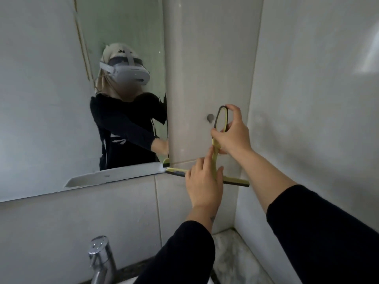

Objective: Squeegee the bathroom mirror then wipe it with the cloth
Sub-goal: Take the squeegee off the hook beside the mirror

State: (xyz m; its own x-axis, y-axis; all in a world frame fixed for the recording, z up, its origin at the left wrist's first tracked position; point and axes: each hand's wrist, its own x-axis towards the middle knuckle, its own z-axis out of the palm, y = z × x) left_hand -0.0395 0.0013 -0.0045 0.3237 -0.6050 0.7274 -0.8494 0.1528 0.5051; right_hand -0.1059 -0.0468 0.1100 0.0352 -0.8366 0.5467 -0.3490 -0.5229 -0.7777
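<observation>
A yellow squeegee (235, 182) with a dark rubber blade hangs against the beige tiled column, its loop handle up near a small wall hook (210, 117). My right hand (232, 133) grips the handle at the loop. My left hand (203, 184) is on the lower stem just above the blade, fingers spread. The mirror (123, 33) is to the left of the column and reflects a person in dark sleeves. No cloth is in view.
A chrome faucet (100, 257) stands at the bottom left above the sink edge. A marble-patterned ledge (231, 255) fills the corner at the bottom right. Tiled walls close in on the left, below and right.
</observation>
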